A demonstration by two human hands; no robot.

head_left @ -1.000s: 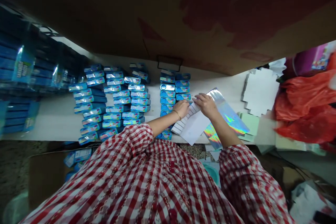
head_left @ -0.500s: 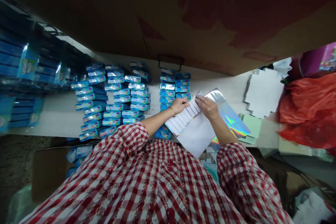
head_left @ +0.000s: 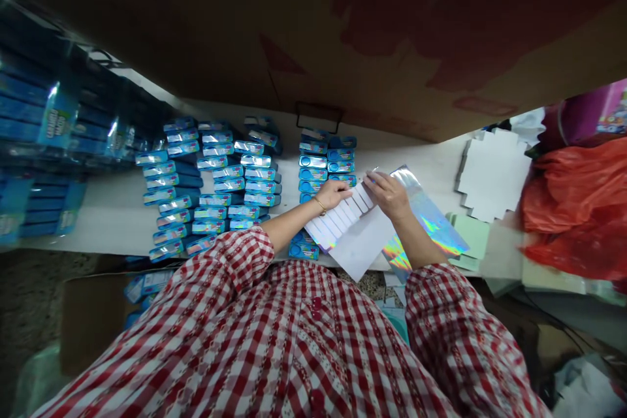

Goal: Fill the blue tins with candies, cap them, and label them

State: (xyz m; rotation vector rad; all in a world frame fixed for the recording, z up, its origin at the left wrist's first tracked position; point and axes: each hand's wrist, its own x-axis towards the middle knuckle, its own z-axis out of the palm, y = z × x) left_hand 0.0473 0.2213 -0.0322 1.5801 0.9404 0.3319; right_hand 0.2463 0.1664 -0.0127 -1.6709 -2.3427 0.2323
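A sheet of label strips [head_left: 339, 219] slants across the middle, its narrow white strips in a row with dark gaps near the upper end. My left hand [head_left: 333, 196] is closed, fingers pinched together on the sheet's left edge. At the upper corner, the fingers of my right hand [head_left: 390, 194] are bent and pressed together on the same sheet. Under it lies a plain white sheet [head_left: 362, 245], and beneath my right forearm a shiny holographic sheet [head_left: 431, 212]. Small blue boxes [head_left: 312, 175] stand in two columns just beyond my left hand.
More blue boxes [head_left: 228, 171] fill columns to the left, beside wrapped blue packs [head_left: 59, 114]. A large cardboard box [head_left: 294, 32] overhangs the back of the table. On the right are a white cut-out card [head_left: 492, 173], pale green paper [head_left: 473, 235] and a red plastic bag [head_left: 578, 209].
The label sheet and the white sheet under it have shifted slightly left, uncovering more of the holographic sheet. My right hand has turned a little, still at the upper corner.
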